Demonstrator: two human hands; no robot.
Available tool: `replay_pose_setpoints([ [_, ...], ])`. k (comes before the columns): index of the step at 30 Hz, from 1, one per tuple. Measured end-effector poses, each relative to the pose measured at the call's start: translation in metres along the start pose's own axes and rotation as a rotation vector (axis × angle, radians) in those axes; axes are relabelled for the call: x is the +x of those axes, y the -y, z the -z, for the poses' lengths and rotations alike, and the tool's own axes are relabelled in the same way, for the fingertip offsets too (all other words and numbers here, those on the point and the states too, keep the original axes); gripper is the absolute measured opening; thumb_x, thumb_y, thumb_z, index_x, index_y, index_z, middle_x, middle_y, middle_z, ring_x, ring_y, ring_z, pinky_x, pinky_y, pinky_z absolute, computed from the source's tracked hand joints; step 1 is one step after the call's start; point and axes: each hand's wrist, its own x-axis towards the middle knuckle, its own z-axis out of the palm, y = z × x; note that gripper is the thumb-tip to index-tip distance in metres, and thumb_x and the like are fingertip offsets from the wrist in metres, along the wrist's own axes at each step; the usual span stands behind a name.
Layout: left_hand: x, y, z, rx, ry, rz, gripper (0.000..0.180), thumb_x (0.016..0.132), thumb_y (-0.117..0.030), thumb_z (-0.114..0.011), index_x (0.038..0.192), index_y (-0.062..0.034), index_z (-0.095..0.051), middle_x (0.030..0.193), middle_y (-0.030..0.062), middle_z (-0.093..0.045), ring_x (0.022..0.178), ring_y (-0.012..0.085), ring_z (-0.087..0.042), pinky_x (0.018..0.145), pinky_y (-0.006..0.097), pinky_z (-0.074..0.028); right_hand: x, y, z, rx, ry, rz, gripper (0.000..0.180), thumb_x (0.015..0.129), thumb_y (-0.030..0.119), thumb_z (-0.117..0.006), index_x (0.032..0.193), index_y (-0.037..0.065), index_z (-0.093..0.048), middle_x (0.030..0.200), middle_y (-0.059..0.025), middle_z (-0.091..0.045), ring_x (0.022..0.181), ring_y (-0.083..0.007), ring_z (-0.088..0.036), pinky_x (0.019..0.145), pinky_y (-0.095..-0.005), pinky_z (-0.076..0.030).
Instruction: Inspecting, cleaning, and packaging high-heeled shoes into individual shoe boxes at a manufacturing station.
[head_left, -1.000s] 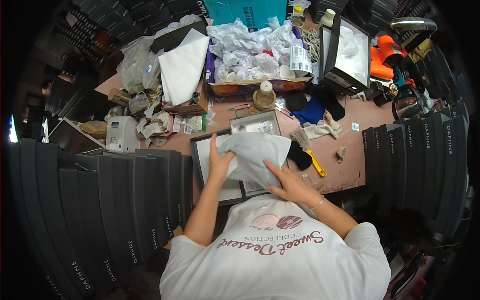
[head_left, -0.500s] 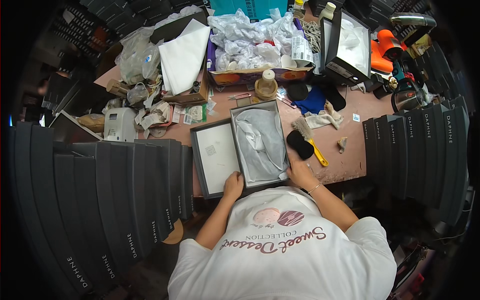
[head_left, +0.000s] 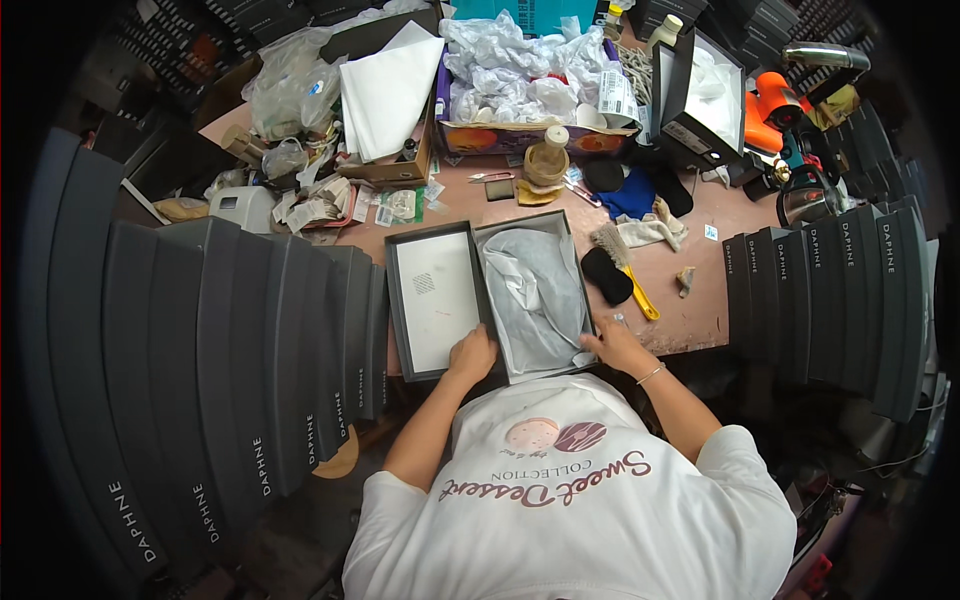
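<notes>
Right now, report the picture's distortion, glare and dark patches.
Head view: the fisheye bows the dark stacked boxes on the left, and the corners fall to black; head view: glare streaks the silver cylinder at upper right; head view: the far-left background is dim, its details hard to read, while the pale wrapping near the centre looks fairly clear.

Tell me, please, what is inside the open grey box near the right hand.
The open grey box holds pale, wrinkled wrapping that fills most of it. Anything within the wrapping, and the box floor beneath it, is covered from view.
</notes>
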Motion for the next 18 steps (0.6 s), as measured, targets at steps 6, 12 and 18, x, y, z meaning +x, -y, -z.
replay_pose_setpoints([
  [6,-0.081,-0.017,0.122,-0.643,-0.204,-0.119,0.019,0.096,-0.014,-0.045,0.103,0.0002,-0.056,0.083,0.0096,-0.067,0.074,0.0195,-0.065,0.062,0.034,-0.048,0.006,0.044,0.052,0.472,-0.199,0.017,0.058,0.091,0.031,-0.062,0.134,-0.003,-0.043,0.124,-0.0194,-0.052,0.106,-0.0302,-0.057,0.089,-0.0383,-0.047],
  [12,-0.071,-0.035,0.042,-1.71,0.214,0.011,0.037,0.096,-0.02,-0.054,0.126,0.001,-0.048,0.121,0.0117,-0.056,0.114,0.0198,-0.053,0.094,0.031,-0.043,0.02,0.064,0.06,0.705,-0.229,-0.081,0.061,0.094,0.043,-0.052,0.137,0.0,-0.042,0.13,-0.0187,-0.054,0.117,-0.027,-0.054,0.096,-0.034,-0.043],
  [18,-0.028,-0.038,0.008,-0.714,-0.218,-0.118,0.064,0.092,-0.032,-0.06,0.139,0.0035,-0.035,0.138,0.0248,-0.037,0.126,0.038,-0.04,0.103,0.04,-0.036,0.04,0.002,-0.003,0.57,-0.197,-0.15,0.05,0.091,0.041,-0.058,0.117,-0.002,-0.061,0.102,-0.0213,-0.067,0.095,-0.0258,-0.066,0.082,-0.0352,-0.049],
])
